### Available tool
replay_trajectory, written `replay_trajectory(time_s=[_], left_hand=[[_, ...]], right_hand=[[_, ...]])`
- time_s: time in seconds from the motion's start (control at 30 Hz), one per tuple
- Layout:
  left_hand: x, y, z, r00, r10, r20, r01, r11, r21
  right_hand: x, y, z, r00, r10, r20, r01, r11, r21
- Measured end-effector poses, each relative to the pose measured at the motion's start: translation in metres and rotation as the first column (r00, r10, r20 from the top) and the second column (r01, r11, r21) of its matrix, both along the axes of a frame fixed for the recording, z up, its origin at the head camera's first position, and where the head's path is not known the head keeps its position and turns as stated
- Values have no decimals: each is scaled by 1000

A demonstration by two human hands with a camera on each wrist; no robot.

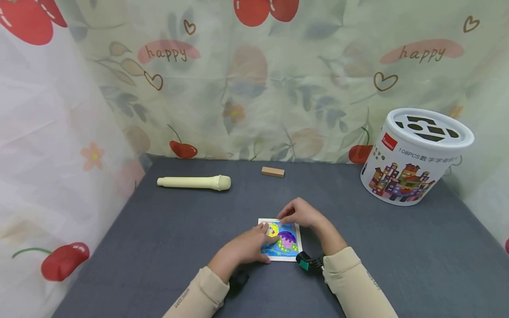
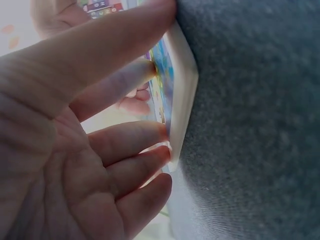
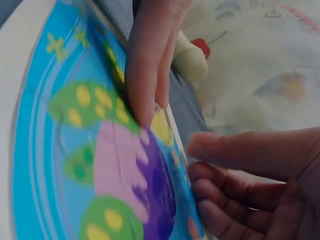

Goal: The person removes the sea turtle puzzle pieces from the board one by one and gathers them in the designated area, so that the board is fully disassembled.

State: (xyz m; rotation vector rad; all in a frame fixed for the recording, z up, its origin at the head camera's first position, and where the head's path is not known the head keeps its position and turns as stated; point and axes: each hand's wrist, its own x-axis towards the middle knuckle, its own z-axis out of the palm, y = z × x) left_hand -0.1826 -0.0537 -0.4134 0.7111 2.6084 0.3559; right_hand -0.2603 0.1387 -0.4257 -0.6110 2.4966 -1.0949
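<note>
at left wrist only, left grip's palm shows, fingers apart on board; right grip's hold unclear.

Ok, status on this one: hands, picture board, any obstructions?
Left hand: fingers touching picture board. Right hand: at board's far edge, grip unclear. Board flat on table. Wooden block beyond, apart, not obstructing.

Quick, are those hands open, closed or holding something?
Left hand: open, touching the picture board.
Right hand: curled at the picture board's far edge; whether it grips cannot be told.
</note>
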Motion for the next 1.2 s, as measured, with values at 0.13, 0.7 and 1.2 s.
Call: replay_trajectory(time_s=[0.13, 0.7, 1.2], left_hand=[[0, 0, -2, 1000, -2, -1, 2, 1000, 2], [1, -1, -1, 1000, -6, 3, 5, 1000, 18], [0, -2, -5, 1000, -22, -6, 22, 999, 27]], right_hand=[[2, -6, 0, 999, 32, 28, -32, 999, 20], [11, -10, -3, 999, 43, -23, -41, 997, 65], [15, -17, -4, 998, 5, -65, 0, 997, 76]])
